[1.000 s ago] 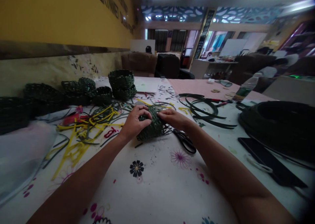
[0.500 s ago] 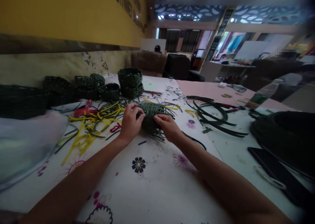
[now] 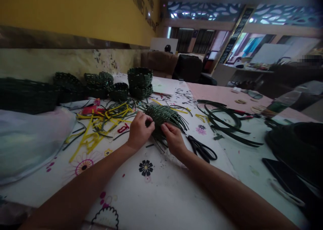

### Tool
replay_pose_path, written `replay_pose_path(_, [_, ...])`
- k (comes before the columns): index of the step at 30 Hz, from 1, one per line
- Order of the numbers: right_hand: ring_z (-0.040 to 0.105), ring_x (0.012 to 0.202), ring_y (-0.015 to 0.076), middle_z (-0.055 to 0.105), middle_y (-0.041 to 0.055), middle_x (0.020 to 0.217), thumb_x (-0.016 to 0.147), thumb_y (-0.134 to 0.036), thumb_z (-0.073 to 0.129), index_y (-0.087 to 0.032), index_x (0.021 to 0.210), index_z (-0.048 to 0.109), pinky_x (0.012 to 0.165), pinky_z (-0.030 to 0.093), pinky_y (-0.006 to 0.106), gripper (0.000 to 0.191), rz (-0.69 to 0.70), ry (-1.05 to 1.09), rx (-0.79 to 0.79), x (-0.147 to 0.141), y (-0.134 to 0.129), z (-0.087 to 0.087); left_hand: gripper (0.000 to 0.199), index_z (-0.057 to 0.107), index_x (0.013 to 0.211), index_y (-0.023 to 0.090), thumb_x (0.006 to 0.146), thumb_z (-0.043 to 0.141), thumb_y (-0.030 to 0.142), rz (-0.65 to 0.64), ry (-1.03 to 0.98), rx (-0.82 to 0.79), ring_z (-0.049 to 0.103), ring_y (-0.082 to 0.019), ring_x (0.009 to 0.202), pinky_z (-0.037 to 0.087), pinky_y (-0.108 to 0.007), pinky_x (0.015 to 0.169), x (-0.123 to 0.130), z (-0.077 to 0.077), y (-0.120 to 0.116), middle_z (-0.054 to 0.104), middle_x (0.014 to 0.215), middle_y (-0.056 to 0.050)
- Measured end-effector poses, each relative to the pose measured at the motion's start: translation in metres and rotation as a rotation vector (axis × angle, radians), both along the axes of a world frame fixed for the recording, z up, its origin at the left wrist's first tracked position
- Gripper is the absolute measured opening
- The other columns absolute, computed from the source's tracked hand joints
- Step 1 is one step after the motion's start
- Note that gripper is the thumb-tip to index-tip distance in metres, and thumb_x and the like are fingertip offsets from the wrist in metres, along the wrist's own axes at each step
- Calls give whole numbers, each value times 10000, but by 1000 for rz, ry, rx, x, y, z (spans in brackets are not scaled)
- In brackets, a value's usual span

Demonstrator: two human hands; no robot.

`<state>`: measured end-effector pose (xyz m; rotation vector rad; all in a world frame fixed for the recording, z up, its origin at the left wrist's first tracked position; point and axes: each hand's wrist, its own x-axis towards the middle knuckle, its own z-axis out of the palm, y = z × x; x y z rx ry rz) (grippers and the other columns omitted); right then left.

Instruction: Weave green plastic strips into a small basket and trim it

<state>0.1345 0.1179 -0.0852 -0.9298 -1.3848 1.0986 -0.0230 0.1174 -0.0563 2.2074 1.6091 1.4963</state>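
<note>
While I am watching from afar, the green woven piece (image 3: 161, 113) is resting mid-tabletop (image 3: 161, 196), sitting between and just beyond the two hands. My left hand (image 3: 150, 123) is curling, thumb and fingers closing on its near left edge, probably bracing it against shifting. My right hand (image 3: 163, 128) is pinching the near side between thumb and bent fingers, likely so that a single strip is staying under control; which strip, I cannot tell. The scissors (image 3: 195, 143) are lying just beside the right hand — presumably for easy reach — with their blades being hard to make out. The piece is showing a tight, ridged weave of flat, plastic-looking bands, its loose ends fanning out stiffly to the right. Left of it, thin yellow strips (image 3: 88, 140) are sprawling in a tangle; to the right, dark green strips (image 3: 234, 130) are springing into wide loops. Beyond, stacked baskets (image 3: 140, 76) are standing round and rough-rimmed, and a filmy plastic bag (image 3: 32, 142) is bulging at far left.
</note>
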Motion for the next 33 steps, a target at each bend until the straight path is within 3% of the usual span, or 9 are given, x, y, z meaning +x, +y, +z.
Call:
replay_pose_path(6, [374,683,153,449,-12,685,826,-518,623,-209,674,576,649,354,282,347,-6,-78,8,1,1,-3,131,508,764,212,779,607,127,8,64,-31,581,-199,849,499,-355,819,-2,1,2,553,842,-27])
replay_pose_path(11, [454,746,167,528,5,748,842,-495,603,-205,719,599,745,408,298,314,-2,-87,27,0,0,-5,160,482,767,219,755,604,116,-69,59,-83,563,-199,850,486,-357,823,-6,1,5,552,846,-22])
replay_pose_path(18, [438,704,162,502,-3,707,849,-517,606,-210,697,567,694,403,298,345,-7,-106,34,1,0,-6,130,497,777,218,789,601,141,-118,45,-118,554,-192,848,476,-343,805,-9,4,5,547,843,-17])
replay_pose_path(23, [574,895,215,647,32,822,816,-525,659,-219,801,663,858,483,333,307,111,-21,-14,2,1,-2,166,474,738,220,779,603,124,-49,28,-108,548,-187,820,470,-331,771,-5,3,4,533,813,-13])
replay_pose_path(27, [603,968,235,698,45,906,808,-506,667,-228,850,691,978,467,381,282,112,-6,-27,3,3,-4,155,488,742,218,773,609,127,-57,35,-117,560,-187,824,475,-334,779,-4,4,3,543,822,-15])
replay_pose_path(33, [584,978,231,690,46,929,825,-473,651,-225,871,680,984,454,374,253,81,23,42,1,1,-8,151,491,755,220,783,602,121,-95,38,-113,561,-187,833,474,-332,786,-4,8,-1,557,834,-18])
